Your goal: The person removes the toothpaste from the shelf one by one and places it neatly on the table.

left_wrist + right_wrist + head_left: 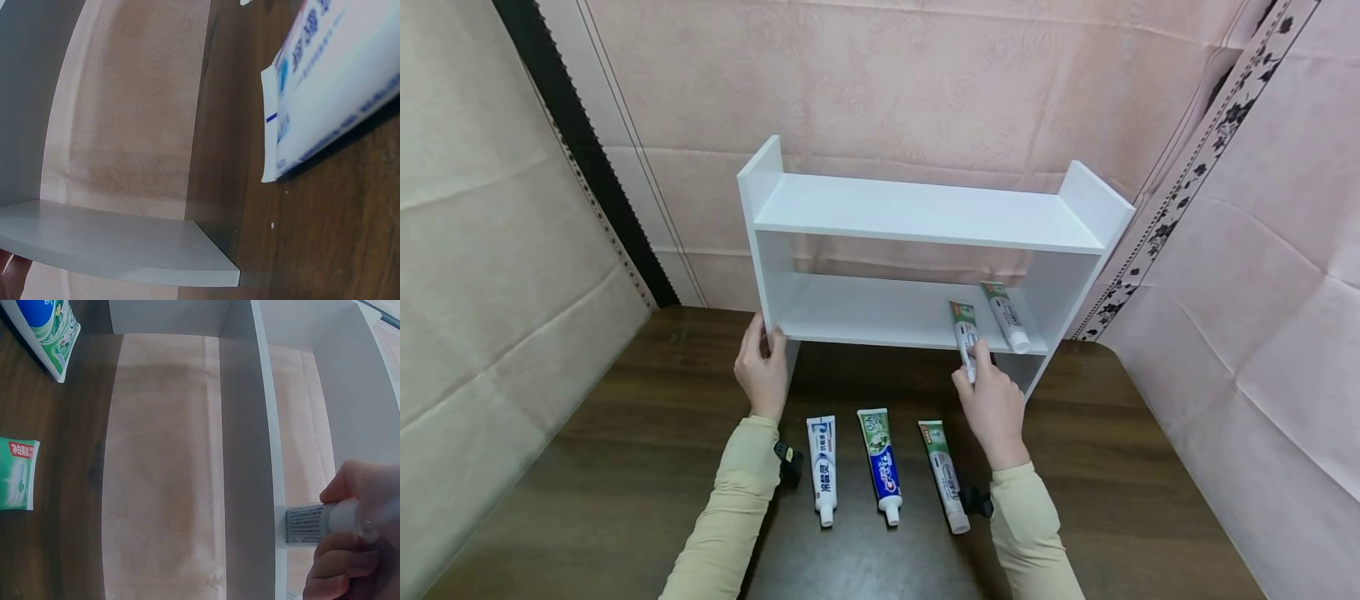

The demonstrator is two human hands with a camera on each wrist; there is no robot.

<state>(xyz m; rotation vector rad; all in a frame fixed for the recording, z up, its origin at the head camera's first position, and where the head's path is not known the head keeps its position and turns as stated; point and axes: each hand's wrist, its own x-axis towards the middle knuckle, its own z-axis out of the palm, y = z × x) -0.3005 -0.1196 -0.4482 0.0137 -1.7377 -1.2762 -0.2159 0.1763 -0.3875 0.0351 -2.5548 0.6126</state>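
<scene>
My right hand (995,407) pinches a green-and-white toothpaste tube (965,327) near its cap. The tube's flat end lies over the front edge of the lower board of the white shelf unit (917,208). Beside it, to the right, another green-and-white tube (1002,312) lies on that board, cap to the front. My left hand (763,371) grips the unit's left side panel near the lower board; only a bit of a finger shows in the left wrist view. In the right wrist view, thumb and fingers close round the held tube's white cap (342,517).
On the brown wooden table (625,467) lie a blue-and-white tube (823,467), a green-and-blue tube (880,458) and a green-and-white tube (943,471), caps toward me. Pale cloth walls (925,92) stand behind and on both sides. The top board (917,208) has upright ends.
</scene>
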